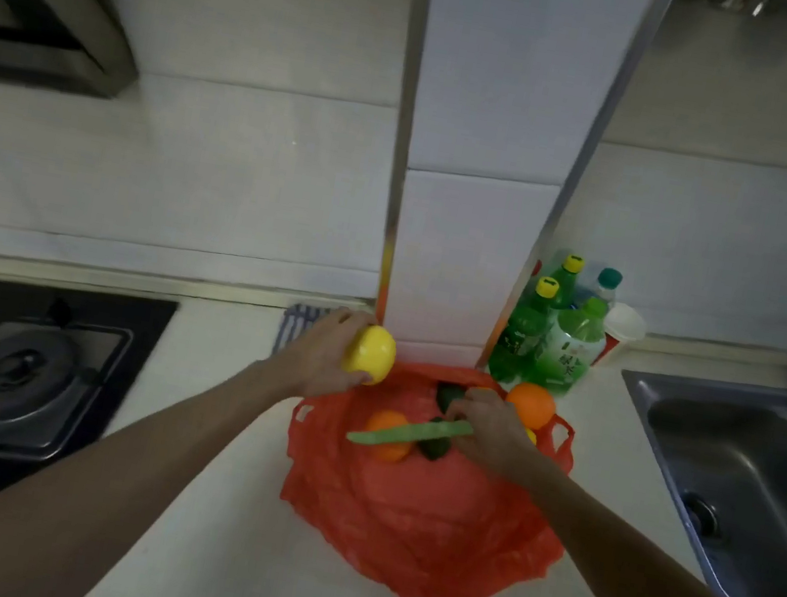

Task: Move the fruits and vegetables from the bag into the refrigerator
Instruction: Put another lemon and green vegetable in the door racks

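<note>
Clearly left hand (327, 355) fingers clasping yellow fruit (370, 354), right hand (489, 431) fingers pinching green bean pod (403, 431), bottle label (565, 366) unreadable

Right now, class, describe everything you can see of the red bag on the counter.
The red bag is thin, crinkled plastic, slightly see-through, lying slumped and spread open on the white counter between the stove and the sink. Two loop handles show at its sides. An orange, dark green produce and a long green bean lie at its mouth, where the right hand reaches in.
</note>
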Motion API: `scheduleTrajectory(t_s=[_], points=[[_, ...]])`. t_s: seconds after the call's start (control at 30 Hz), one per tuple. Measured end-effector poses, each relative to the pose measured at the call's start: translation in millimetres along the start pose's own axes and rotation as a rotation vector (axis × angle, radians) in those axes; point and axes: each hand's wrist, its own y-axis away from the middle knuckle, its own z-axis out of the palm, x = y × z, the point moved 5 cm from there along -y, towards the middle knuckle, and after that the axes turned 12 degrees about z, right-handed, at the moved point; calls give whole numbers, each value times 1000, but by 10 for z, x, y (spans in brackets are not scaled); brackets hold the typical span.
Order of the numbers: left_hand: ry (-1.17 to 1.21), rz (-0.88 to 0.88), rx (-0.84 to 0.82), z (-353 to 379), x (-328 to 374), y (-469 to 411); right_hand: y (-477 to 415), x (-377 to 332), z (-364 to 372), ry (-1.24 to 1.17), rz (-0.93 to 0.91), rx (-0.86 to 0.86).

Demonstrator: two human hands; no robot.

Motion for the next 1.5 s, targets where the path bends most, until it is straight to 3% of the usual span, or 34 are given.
scheduleTrajectory(t_s=[0.3,0.6,1.1,1.5], points=[[-47,-218,218,-1006,-391,1051,-276,-1178,-382,-86,-263,10],[-153,-425,413,-1985,-618,2659,-281,-2827,-754,-33,-518,43],[-350,-794,524,-2961,-435,6046,888,-5505,-953,-167,-869,93],[-395,-1013,584,-3174,-78,7782,1609,-6918,-1025,-236,-1047,114]])
